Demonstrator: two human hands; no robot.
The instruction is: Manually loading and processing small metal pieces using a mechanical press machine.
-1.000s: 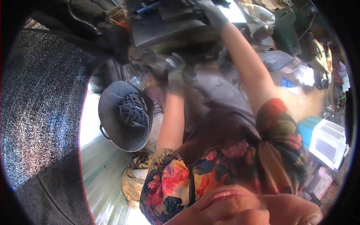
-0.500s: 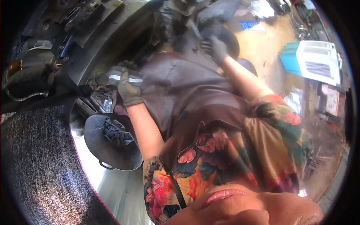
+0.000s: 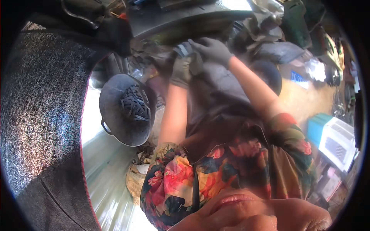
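Both my hands wear grey work gloves and meet over my lap, above a dark brown apron [image 3: 223,102]. My left hand [image 3: 182,71] is closed around a few flat grey bars [image 3: 184,49], whose ends stick out past the fingers. From the right, my right hand [image 3: 214,51] reaches across to the bars; one finger stretches toward them. Motion blur and overlap hide its other fingers. Left of my left forearm stands a dark oval tub [image 3: 115,109] with a handle slot. Inside it lie several loose grey strips [image 3: 135,102].
Dark machinery [image 3: 185,23] spans the far side, beyond my hands. A black textured panel [image 3: 42,127] fills the left. A black round disc [image 3: 268,77] lies by my right forearm. At the right is a turquoise and white plastic box [image 3: 333,138]; a tan bag [image 3: 135,181] sits below the tub.
The view has swung left. My right hand has come from beside the black disc to my left hand, and both are now together at the grey bars.
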